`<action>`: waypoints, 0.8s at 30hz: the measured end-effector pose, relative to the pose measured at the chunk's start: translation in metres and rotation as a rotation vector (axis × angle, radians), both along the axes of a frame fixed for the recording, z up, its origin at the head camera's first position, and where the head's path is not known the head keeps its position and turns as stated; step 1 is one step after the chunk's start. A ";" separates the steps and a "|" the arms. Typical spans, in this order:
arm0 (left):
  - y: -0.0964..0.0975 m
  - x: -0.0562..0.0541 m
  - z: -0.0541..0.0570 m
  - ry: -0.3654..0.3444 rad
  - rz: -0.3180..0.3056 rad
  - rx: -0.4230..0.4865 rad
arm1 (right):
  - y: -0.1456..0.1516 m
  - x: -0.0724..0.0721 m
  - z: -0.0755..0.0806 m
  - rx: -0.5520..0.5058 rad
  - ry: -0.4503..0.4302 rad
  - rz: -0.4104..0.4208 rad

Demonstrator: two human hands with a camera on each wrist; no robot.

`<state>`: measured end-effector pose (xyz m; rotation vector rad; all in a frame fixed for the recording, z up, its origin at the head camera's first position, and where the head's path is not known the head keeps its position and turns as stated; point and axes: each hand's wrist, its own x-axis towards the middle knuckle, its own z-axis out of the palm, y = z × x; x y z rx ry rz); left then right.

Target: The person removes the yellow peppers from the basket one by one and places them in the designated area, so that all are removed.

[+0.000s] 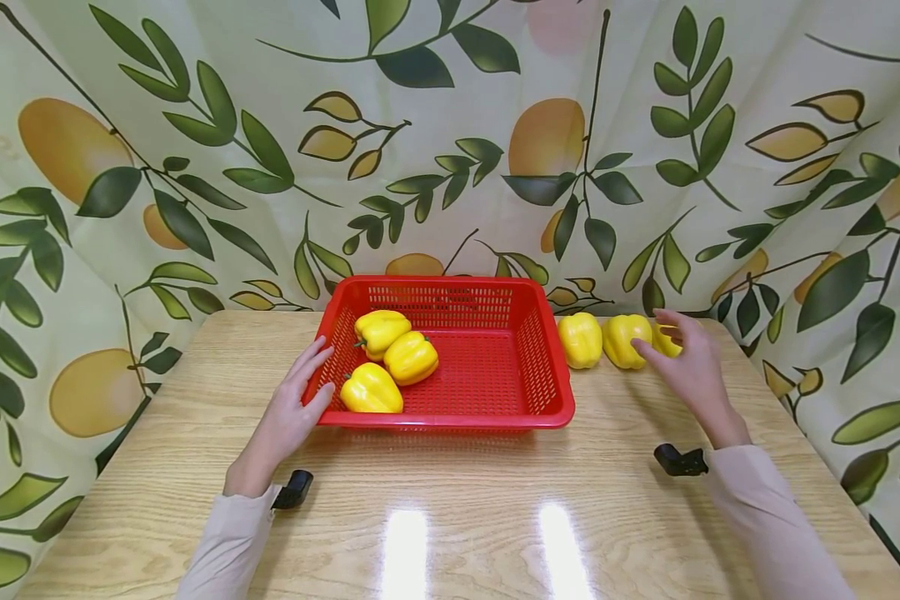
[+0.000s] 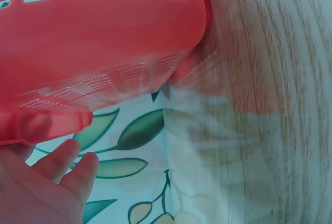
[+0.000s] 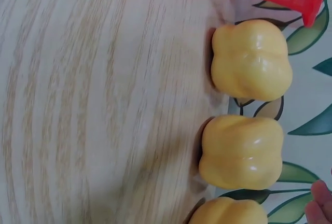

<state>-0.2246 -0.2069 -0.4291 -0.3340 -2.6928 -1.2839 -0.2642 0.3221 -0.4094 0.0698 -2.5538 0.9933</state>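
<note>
A red plastic basket [image 1: 450,421] with slotted walls sits on the table, holding three yellow bell peppers: one at the back [image 1: 381,332], one beside it [image 1: 411,358] and one in front [image 1: 372,389]. My left hand [image 1: 288,412] rests at the basket's left rim, its fingers fairly straight; the left wrist view shows fingertips [image 2: 85,169] by the rim. To the right of the basket stand three more bell peppers in a row: the nearest [image 1: 581,340], the middle [image 1: 626,340] and the farthest [image 1: 667,340], partly hidden behind my right hand [image 1: 693,367]. That hand hovers with fingers spread, holding nothing.
Beneath everything is a light wooden table [image 1: 450,475]. A leaf-and-fruit patterned curtain [image 1: 450,108] hangs behind it and along both sides. Black camera mounts [image 1: 678,460] sit at both wrists.
</note>
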 end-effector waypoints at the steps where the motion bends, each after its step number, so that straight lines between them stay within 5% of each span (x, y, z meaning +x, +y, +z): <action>1: 0.000 0.000 0.000 0.000 0.000 0.001 | -0.001 0.000 0.000 0.003 -0.002 0.003; 24: 0.000 0.000 -0.001 -0.004 0.006 -0.004 | -0.041 0.011 0.015 0.027 0.041 0.105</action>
